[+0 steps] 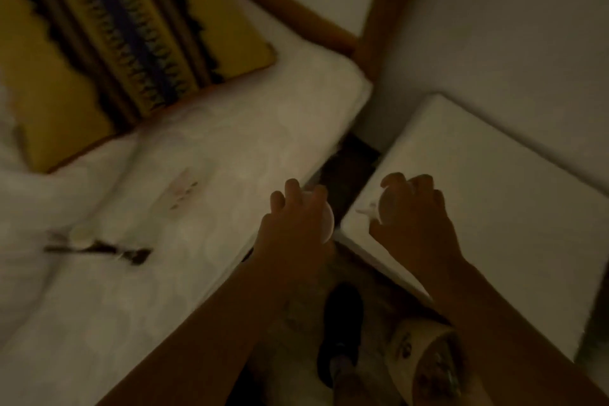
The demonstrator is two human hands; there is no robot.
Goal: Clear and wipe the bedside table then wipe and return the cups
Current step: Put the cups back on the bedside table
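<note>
The room is dim and the view is blurred. The white bedside table (487, 194) stands at the right, against the wall. My left hand (293, 224) grips a pale cup (327, 224) from above, over the gap between the bed and the table. Over the table's near left corner, my right hand (418, 217) is closed around a second pale cup (389, 204); a small white bit sticks out at its left. Most of each cup is hidden by my fingers.
The white bed (204, 181) fills the left, with a yellow and dark patterned pillow (115, 36), a small card (183, 189), a pale round thing (80, 234) and a dark brush-like thing (99, 250). On the floor are a dark shoe (342, 330) and a paper bin (425, 359).
</note>
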